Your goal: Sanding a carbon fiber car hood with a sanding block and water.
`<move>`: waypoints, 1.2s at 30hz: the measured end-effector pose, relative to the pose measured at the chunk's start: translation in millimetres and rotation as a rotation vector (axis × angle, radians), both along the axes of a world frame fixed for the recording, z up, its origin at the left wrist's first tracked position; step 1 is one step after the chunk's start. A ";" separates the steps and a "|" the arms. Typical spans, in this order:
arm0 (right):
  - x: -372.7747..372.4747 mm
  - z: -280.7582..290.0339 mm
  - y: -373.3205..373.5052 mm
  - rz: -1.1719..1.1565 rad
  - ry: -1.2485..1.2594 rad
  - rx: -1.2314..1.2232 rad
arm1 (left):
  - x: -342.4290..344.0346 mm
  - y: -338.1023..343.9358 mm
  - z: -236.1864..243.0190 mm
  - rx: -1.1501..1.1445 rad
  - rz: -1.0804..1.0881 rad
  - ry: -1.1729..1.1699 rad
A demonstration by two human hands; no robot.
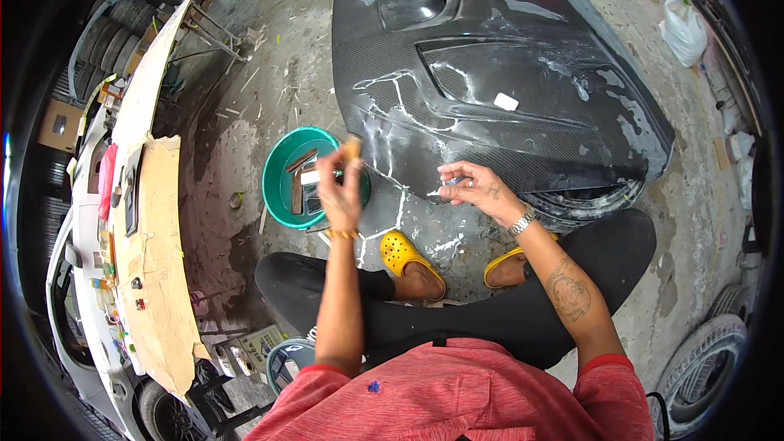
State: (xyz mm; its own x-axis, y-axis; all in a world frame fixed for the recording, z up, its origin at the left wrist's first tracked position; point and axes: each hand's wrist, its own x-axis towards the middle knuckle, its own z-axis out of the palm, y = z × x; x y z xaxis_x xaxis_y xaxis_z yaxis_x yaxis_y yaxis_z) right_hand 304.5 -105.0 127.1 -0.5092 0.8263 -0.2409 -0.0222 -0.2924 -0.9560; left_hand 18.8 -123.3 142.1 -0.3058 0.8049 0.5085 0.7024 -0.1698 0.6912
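My left hand [339, 194] is raised by the rim of a green bucket [273, 196], smeared by motion. Its fingers pinch a small tan piece [353, 148] too blurred to name. My right hand [483, 189] is closed in a pinch over the near edge of a black carbon-fibre car hood [523, 140]. Something small and greyish-white [449, 183] shows at its fingertips; its kind cannot be made out. White foamy streaks run over the hood, and a white rounded block [506, 101] lies on it. Inside the bucket are brown strips [297, 193] and a white block [310, 177].
The hood's near right part rests over a tire [584, 206]. My yellow clogs [402, 251] stand on the wet concrete floor. A wooden board table [163, 278] with small items is at left. More tires [706, 367] lie at lower right, and a white plastic bag [684, 31] at upper right.
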 end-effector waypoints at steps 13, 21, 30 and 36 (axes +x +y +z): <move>4.3 -30.1 5.8 -0.080 -0.088 -0.060 | -232.0 88.4 -211.1 -0.553 0.310 0.359; 0.1 -36.6 4.9 -0.101 -0.049 -0.111 | -265.1 76.9 -281.3 -0.641 -0.218 0.601; -79.7 -74.6 51.3 -0.060 0.102 -0.070 | -182.5 40.0 -60.8 -0.306 0.029 0.211; -178.7 -94.1 63.8 -0.061 0.279 -0.425 | -70.4 39.0 62.2 -0.405 -0.583 0.684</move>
State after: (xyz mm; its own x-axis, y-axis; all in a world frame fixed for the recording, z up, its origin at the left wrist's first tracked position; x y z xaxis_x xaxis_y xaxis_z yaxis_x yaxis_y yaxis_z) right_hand 125.8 -41.3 33.0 -0.5561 0.7151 -0.4236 -0.2889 -0.6442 -0.7082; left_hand -51.7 -84.3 204.3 0.4513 0.8887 0.0810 0.8541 -0.4565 0.2493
